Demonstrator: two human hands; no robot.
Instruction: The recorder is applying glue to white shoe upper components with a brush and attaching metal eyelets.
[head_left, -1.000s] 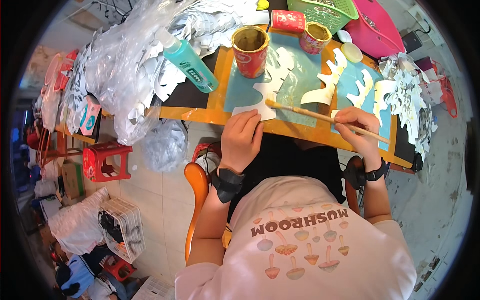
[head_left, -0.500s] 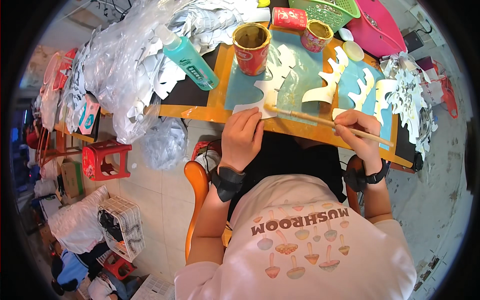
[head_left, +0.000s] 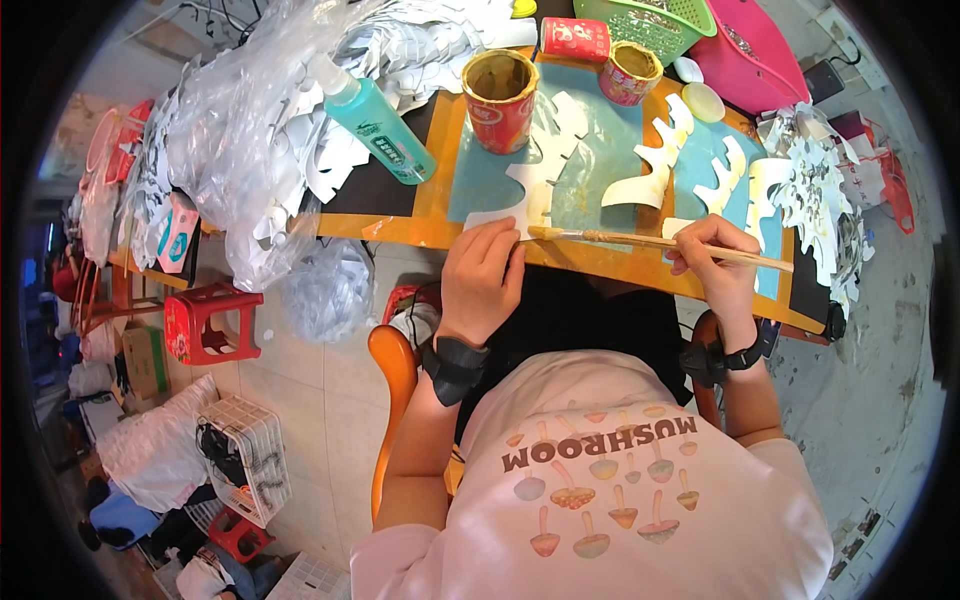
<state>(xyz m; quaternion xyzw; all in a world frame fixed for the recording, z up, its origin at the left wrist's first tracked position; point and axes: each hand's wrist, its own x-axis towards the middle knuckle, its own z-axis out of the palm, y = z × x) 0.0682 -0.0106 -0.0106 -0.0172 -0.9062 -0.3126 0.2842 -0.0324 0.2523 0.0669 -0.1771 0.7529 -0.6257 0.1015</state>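
At the table edge (head_left: 410, 230), the outstretched left hand (head_left: 484, 270) pins white cutout (head_left: 538, 180), right hand (head_left: 722, 262) grips brush (head_left: 620, 239), apparently mid-brushing; next stroke wants steadiness.

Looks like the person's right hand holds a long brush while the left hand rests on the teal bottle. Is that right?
Not quite: the left hand rests on the near end of a white cut-out piece, not on the teal bottle, which is well apart from it. The head view shows this. The right hand does hold a long brush.
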